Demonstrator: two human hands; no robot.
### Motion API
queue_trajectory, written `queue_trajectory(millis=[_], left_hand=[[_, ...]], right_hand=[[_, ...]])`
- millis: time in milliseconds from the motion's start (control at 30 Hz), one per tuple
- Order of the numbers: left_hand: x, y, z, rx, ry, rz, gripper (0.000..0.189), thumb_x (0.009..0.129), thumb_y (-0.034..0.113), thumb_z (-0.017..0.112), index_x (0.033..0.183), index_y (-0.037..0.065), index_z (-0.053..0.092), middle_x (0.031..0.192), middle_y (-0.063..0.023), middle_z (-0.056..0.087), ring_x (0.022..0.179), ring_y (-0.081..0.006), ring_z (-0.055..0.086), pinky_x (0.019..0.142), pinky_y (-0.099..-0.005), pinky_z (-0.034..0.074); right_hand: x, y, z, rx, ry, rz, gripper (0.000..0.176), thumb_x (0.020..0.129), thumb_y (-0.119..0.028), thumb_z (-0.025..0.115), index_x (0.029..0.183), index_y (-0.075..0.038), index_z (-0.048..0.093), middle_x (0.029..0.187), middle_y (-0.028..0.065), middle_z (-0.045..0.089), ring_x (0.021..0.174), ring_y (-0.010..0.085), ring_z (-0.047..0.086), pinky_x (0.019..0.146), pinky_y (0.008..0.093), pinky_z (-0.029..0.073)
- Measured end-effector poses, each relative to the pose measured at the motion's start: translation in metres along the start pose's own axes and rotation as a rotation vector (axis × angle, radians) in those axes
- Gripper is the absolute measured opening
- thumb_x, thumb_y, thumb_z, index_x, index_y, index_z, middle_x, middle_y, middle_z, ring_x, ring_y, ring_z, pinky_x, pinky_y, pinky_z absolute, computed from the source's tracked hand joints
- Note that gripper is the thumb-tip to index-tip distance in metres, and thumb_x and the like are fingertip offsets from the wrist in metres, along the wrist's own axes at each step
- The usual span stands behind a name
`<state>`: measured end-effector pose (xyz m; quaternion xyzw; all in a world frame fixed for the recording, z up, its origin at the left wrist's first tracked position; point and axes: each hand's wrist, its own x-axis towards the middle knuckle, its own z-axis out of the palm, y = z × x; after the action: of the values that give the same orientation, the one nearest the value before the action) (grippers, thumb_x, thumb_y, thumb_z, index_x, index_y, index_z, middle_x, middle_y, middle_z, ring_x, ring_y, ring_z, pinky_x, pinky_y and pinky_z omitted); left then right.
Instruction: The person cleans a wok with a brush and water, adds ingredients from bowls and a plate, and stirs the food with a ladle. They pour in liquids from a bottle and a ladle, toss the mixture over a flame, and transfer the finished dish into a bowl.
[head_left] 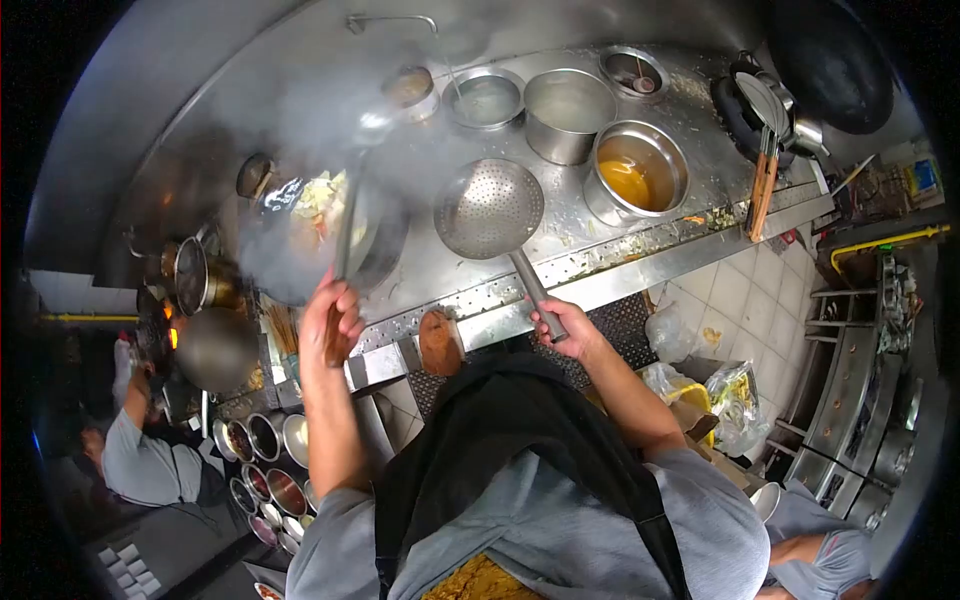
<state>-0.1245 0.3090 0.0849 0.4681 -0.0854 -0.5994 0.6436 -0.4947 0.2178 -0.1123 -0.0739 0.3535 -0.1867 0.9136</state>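
The person's left hand [338, 318] is closed around the long metal handle of a cooking utensil [349, 225], which angles up over a wok [384, 245] on the left of the steel range [430, 270]. Steam blurs the utensil's far end. Pale and orange pieces of food [322, 203] lie in the wok.

The right hand [566, 328] has its fingers wrapped around the handle of a round perforated skimmer [490, 207], whose bowl is over the range, right of the wok. The bowl looks bare, its holes plainly visible.

Beyond and to the right of the skimmer stand a steel pot of amber liquid [637, 172], a pot of cloudy liquid [570, 110] and a steel basin [488, 98] beneath a thin spout [395, 20]. Wooden-handled strainers [765, 165] lie at the far right.

At the left, a co-worker [150, 458] in a grey shirt is near an orange flame [173, 334].
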Motion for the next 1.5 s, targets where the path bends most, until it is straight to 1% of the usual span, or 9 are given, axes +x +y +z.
queue_trajectory(millis=[200, 267, 467, 600, 833, 900, 1033, 1400, 1500], left_hand=[[0.012, -0.008, -0.068, 1.568, 0.473, 0.339, 0.068, 0.083, 0.001, 0.051, 0.148, -0.002, 0.033, 0.077, -0.0127, 0.063, 0.057, -0.0239, 0.060, 0.055, -0.0348, 0.050], [0.028, -0.023, -0.056, 1.650, 0.467, 0.445, 0.067, 0.083, 0.003, 0.055, 0.147, -0.002, 0.035, 0.081, -0.0159, 0.066, 0.061, -0.0247, 0.062, 0.061, -0.0356, 0.051], [0.137, -0.104, 0.076, 0.973, 0.230, 0.260, 0.069, 0.084, 0.010, 0.060, 0.149, 0.009, 0.037, 0.087, -0.0163, 0.069, 0.067, -0.0240, 0.065, 0.064, -0.0364, 0.053], [0.267, -0.156, 0.117, 1.362, 0.235, 0.301, 0.071, 0.084, 0.021, 0.056, 0.151, 0.012, 0.034, 0.107, -0.0237, 0.068, 0.102, -0.0392, 0.066, 0.087, -0.0438, 0.051], [0.351, -0.194, 0.164, 1.509, 0.310, 0.262, 0.053, 0.086, 0.016, 0.054, 0.135, 0.001, 0.043, 0.099, -0.0205, 0.069, 0.095, -0.0366, 0.068, 0.079, -0.0456, 0.053], [0.370, -0.203, 0.163, 0.540, 0.174, -0.019, 0.017, 0.090, 0.013, 0.050, 0.102, 0.002, 0.053, 0.080, -0.0101, 0.065, 0.072, -0.0285, 0.065, 0.061, -0.0416, 0.052], [0.348, -0.171, 0.155, -0.545, -0.214, -0.315, 0.020, 0.093, 0.014, 0.048, 0.074, 0.011, 0.048, 0.065, -0.0013, 0.053, 0.052, -0.0141, 0.050, 0.049, -0.0292, 0.043], [0.191, -0.129, 0.102, -0.497, -0.376, -0.368, 0.020, 0.095, 0.014, 0.048, 0.075, 0.011, 0.049, 0.067, 0.0008, 0.052, 0.051, -0.0114, 0.048, 0.048, -0.0280, 0.041], [0.155, -0.122, 0.100, -0.306, -0.226, -0.299, 0.009, 0.093, 0.011, 0.052, 0.102, 0.009, 0.051, 0.068, 0.0009, 0.052, 0.049, -0.0123, 0.048, 0.044, -0.0289, 0.039]], right_hand=[[-0.004, -0.005, 0.006, -0.045, 0.012, -0.005, 0.026, 0.094, -0.021, 0.056, 0.119, -0.012, 0.055, 0.082, 0.0018, 0.055, 0.062, 0.0121, 0.050, 0.051, 0.0270, 0.042], [-0.003, -0.004, 0.003, -0.012, 0.007, 0.007, 0.025, 0.094, -0.021, 0.057, 0.117, -0.012, 0.054, 0.082, 0.0017, 0.055, 0.062, 0.0123, 0.050, 0.050, 0.0274, 0.042], [-0.002, 0.002, 0.003, -0.007, 0.039, -0.011, 0.019, 0.094, -0.021, 0.057, 0.111, -0.013, 0.052, 0.083, 0.0024, 0.056, 0.061, 0.0135, 0.052, 0.050, 0.0292, 0.043], [-0.001, 0.004, 0.002, 0.001, 0.051, -0.019, 0.015, 0.094, -0.019, 0.057, 0.106, -0.013, 0.050, 0.082, 0.0034, 0.058, 0.061, 0.0145, 0.053, 0.049, 0.0299, 0.044], [-0.006, 0.002, 0.001, 0.006, 0.075, -0.036, 0.019, 0.094, -0.016, 0.057, 0.109, -0.010, 0.048, 0.081, 0.0062, 0.058, 0.061, 0.0166, 0.056, 0.048, 0.0321, 0.046], [-0.008, 0.002, 0.001, 0.003, 0.082, -0.034, 0.019, 0.094, -0.016, 0.057, 0.109, -0.010, 0.048, 0.081, 0.0063, 0.058, 0.061, 0.0167, 0.056, 0.048, 0.0320, 0.046], [-0.009, -0.005, 0.006, 0.022, 0.077, -0.024, 0.019, 0.094, -0.016, 0.057, 0.109, -0.010, 0.048, 0.081, 0.0058, 0.058, 0.060, 0.0156, 0.055, 0.048, 0.0306, 0.045], [0.033, -0.106, 0.038, 0.006, -0.037, 0.117, 0.014, 0.095, -0.018, 0.057, 0.102, -0.006, 0.055, 0.077, 0.0027, 0.058, 0.057, 0.0104, 0.053, 0.049, 0.0235, 0.046], [0.059, -0.140, 0.064, 0.063, -0.120, 0.220, 0.014, 0.095, -0.018, 0.056, 0.100, -0.005, 0.055, 0.077, 0.0026, 0.058, 0.059, 0.0104, 0.054, 0.050, 0.0228, 0.048]])
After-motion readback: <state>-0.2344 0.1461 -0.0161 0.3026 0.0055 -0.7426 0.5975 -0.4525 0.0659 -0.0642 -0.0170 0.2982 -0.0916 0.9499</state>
